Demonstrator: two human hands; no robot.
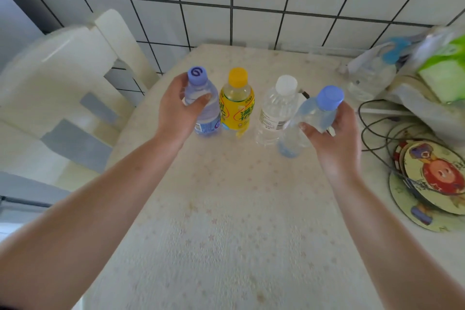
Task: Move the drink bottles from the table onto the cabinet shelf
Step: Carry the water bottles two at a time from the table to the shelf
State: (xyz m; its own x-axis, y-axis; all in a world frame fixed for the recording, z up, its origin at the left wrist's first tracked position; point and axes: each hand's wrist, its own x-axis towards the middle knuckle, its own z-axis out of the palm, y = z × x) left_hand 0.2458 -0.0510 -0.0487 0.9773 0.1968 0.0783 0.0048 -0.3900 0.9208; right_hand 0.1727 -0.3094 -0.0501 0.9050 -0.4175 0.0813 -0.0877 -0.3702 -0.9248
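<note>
Several drink bottles stand in a row on the pale table. My left hand grips the purple-capped water bottle at the left end, thumb and fingers curled round its upper body. Beside it stand a yellow bottle with a yellow cap and a clear bottle with a white cap. My right hand holds the blue-capped clear bottle at the right end; that bottle is tilted and blurred. No cabinet shelf is in view.
A cream chair stands at the table's left edge. At the right lie a plastic bag with a bottle, a green-and-white pack, a dark cable and round printed coasters. A tiled wall is behind.
</note>
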